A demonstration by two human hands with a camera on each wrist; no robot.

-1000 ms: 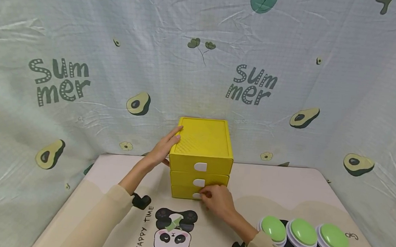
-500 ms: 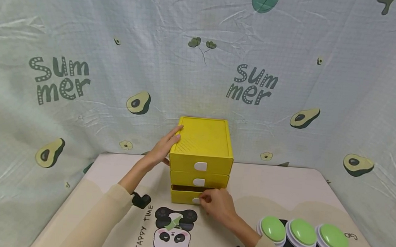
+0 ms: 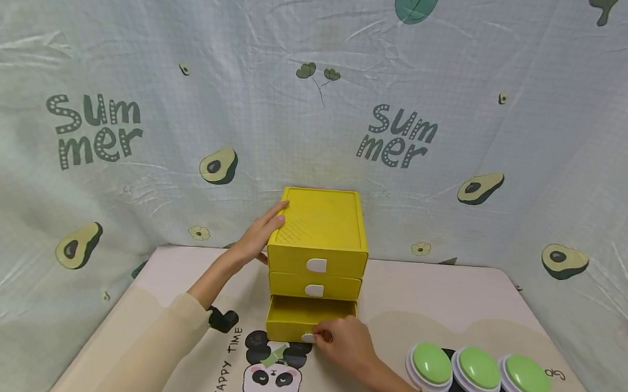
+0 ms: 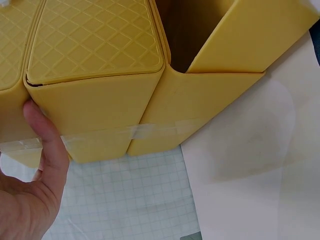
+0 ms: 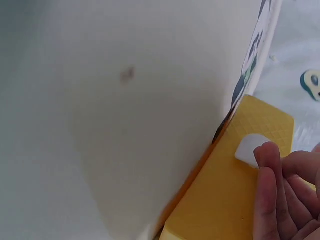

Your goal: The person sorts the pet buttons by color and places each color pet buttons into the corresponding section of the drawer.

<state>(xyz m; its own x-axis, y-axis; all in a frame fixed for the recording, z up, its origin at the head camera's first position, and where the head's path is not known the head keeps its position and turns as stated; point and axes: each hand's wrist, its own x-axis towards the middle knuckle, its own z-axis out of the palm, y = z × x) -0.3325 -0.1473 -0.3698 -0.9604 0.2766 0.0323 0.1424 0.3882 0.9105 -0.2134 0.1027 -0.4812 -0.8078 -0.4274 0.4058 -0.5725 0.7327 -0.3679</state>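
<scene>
A yellow three-tier drawer unit [image 3: 323, 218] stands at the back of the table. Its bottom drawer [image 3: 285, 331] is pulled partway out, showing the yellow inside; the two upper drawers are closed. My right hand [image 3: 345, 346] pinches the white tab handle [image 5: 247, 149] of that bottom drawer between thumb and fingers. Against the unit's left side lies my left hand [image 3: 254, 239], fingers extended along the top edge. In the left wrist view, its thumb touches the side wall and the drawer [image 4: 255, 35] juts out at upper right.
Three green push buttons [image 3: 477, 367] with white bases stand in a row at the right front. A printed panda [image 3: 271, 386] decorates the table mat before the drawer. Behind the unit hangs a pale curtain [image 3: 265, 112] with avocado prints.
The bottom drawer has gone from closed to partly out, drawn toward me as my right hand moved back with its handle. My left hand has stayed on the unit.
</scene>
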